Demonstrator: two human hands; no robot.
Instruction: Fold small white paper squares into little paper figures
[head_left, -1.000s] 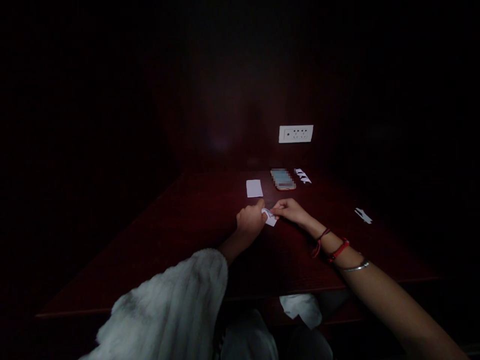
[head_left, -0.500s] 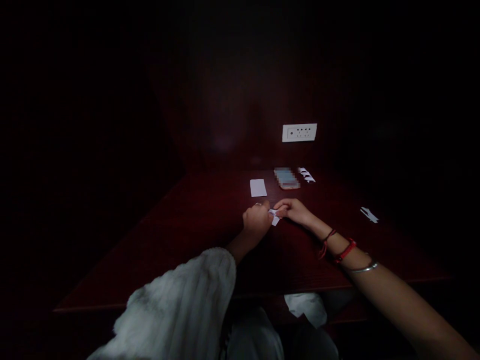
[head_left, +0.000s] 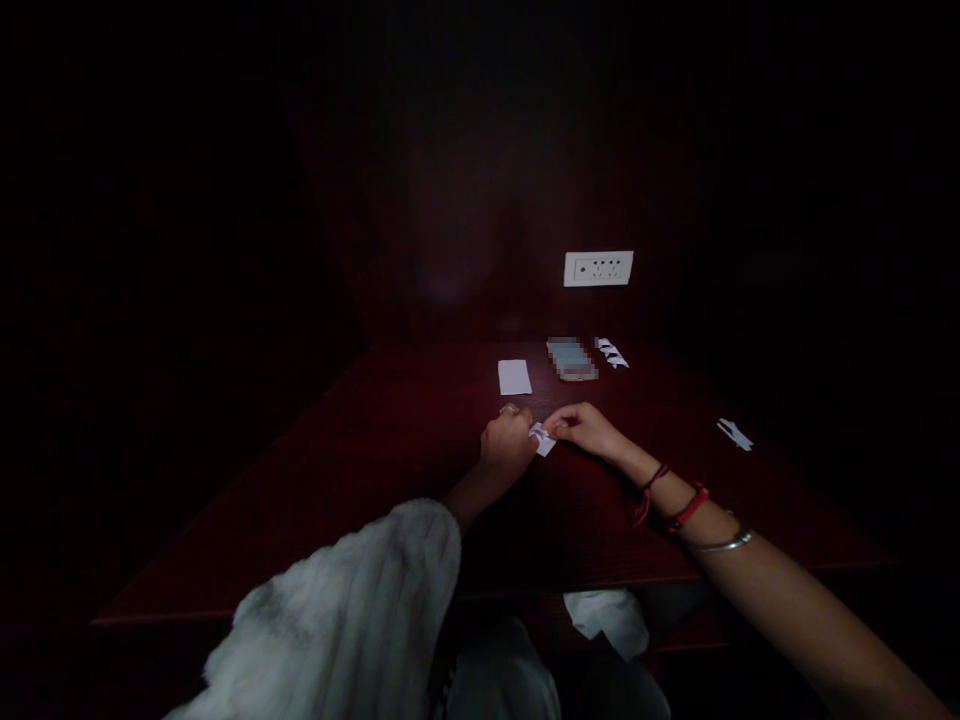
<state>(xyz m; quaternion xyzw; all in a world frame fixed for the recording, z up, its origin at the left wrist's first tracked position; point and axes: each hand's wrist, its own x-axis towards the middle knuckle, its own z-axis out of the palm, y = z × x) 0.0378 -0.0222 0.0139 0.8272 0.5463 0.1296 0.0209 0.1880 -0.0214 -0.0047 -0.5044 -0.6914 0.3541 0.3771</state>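
Here, white paper piece [head_left: 544,447] between left fingers [head_left: 519,420] and right fingers [head_left: 567,413].

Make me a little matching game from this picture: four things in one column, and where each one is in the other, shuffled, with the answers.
Things
1. small white paper piece
2. socket plate
3. silver bangle
4. white rectangular sheet

Places
A. on the wall
B. lying on the table, just left of the phone
C. held between the left hand and the right hand
D. around the right forearm

Right pairs: 1-C, 2-A, 3-D, 4-B
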